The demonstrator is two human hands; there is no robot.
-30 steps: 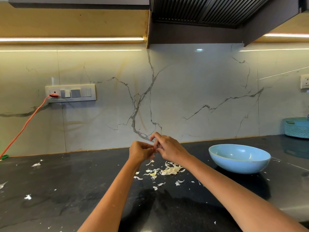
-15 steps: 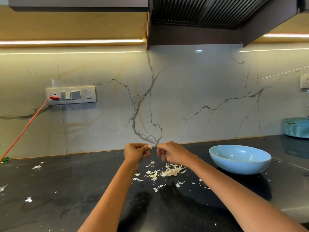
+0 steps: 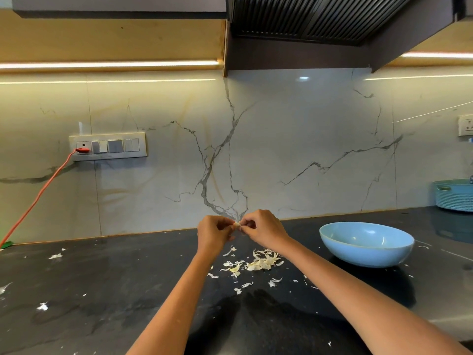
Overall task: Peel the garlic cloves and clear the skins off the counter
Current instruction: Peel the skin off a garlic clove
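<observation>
Garlic clove [image 3: 237,224] pinched between both hands' curled fingers [image 3: 246,223], papery skins [image 3: 258,262] on glossy black counter [image 3: 102,290]

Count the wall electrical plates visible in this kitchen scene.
2: a switch plate on the left wall, orange cord plugged in, and a socket at the far right edge. Others may lie outside view.

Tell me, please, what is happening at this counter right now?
A person is peeling garlic by hand. Both the left hand and the right hand pinch one garlic clove, held above the dark counter. A pile of skins lies beneath the hands, with stray bits scattered farther left. A blue bowl sits to the right.
</observation>
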